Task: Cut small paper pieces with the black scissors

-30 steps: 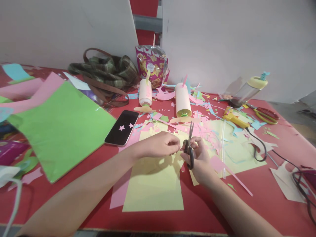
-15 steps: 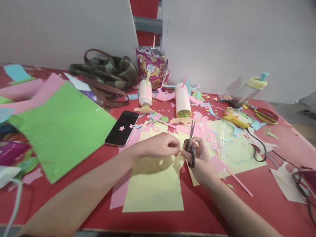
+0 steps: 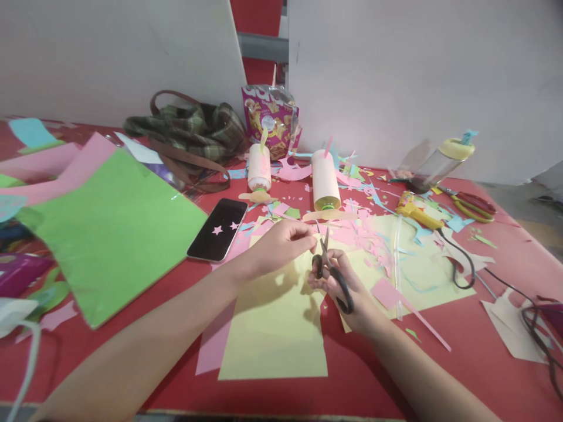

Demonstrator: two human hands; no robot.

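Note:
Black-handled scissors (image 3: pixel 341 288) are in my right hand (image 3: pixel 347 281), fingers at the handle loops, blades pointing up and slightly parted. Close by on the left, my left hand (image 3: pixel 288 245) has thumb and fingers pinched together near the blade tips; whatever it holds is too small to make out. Under both hands lies a sheet of pale yellow paper (image 3: pixel 272 340), over a pink sheet (image 3: pixel 214 346). To the left a black phone (image 3: pixel 211 243) carries small pink paper stars (image 3: pixel 217 230). Two paper-wrapped bottles (image 3: pixel 325 176) stand beyond my hands.
Coloured paper scraps (image 3: pixel 373 246) litter the red table (image 3: pixel 167 363). A yellow glue gun (image 3: pixel 417 212) with a black cord and red-handled pliers (image 3: pixel 477 202) lie right. Green paper (image 3: pixel 118 234) spreads left; a plaid bag (image 3: pixel 197 129) and snack bag (image 3: pixel 270 120) sit behind.
The scissors have tilted and opened in my right hand, with their handles spread apart. My left hand has lifted slightly up and to the left, away from my right fingers.

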